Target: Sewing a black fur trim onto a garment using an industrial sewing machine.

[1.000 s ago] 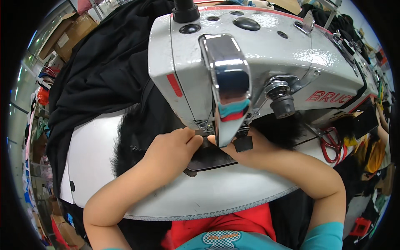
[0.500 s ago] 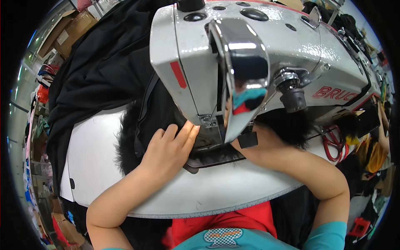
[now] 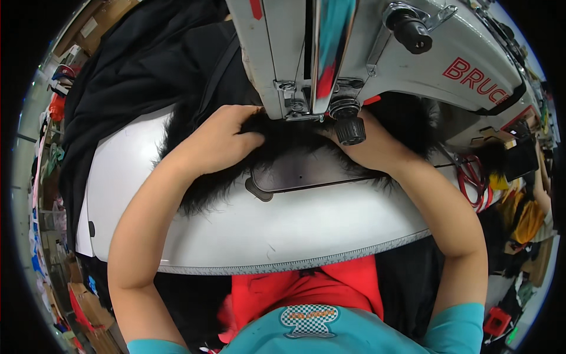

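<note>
Black fur (image 3: 279, 139) now bunches beside our left hand (image 3: 219, 141), which, flatter before, curls into it, apparently rearranging it; whether our right hand (image 3: 377, 144), opposite, grips anything, we cannot tell.

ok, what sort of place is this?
Probably a garment workshop: an industrial sewing machine, black fabric heaped to its left, and a measuring strip along the front edge of the white table.
</note>
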### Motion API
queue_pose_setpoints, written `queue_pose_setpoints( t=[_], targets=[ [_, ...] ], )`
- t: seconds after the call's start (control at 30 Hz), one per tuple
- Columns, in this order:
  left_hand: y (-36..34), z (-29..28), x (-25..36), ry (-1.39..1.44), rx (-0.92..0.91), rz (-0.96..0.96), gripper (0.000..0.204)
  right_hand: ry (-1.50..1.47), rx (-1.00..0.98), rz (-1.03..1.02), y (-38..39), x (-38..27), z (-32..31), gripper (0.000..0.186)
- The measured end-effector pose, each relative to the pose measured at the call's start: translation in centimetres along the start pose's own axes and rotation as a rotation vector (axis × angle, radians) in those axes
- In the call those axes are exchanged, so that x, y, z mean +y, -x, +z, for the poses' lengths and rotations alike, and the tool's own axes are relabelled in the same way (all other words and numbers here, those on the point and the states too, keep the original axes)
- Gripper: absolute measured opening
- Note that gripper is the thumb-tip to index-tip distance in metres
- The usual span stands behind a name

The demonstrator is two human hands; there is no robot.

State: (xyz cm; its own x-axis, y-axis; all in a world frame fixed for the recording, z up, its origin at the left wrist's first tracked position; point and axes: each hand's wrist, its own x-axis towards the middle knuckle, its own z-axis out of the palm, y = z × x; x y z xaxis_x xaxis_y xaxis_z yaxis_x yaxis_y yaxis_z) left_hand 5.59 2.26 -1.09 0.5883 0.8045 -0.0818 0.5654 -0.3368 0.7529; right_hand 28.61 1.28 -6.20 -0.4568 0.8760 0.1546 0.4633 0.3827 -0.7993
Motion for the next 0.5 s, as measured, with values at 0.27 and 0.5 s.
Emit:
queue_pose_setpoints(
  t=[0.27,0.5],
  targets=[
    [-1.0,1.0,-0.9,-0.201,0.108,0.146,0.027,-0.013,-0.007,0.09,0.1,-1.3,0.0,0.016],
    [1.3,2.1,1.7,-0.848,0.107,0.311,0.017,0.443,0.025,-0.421,1.1,-1.7,0.4,0.019]
  ],
)
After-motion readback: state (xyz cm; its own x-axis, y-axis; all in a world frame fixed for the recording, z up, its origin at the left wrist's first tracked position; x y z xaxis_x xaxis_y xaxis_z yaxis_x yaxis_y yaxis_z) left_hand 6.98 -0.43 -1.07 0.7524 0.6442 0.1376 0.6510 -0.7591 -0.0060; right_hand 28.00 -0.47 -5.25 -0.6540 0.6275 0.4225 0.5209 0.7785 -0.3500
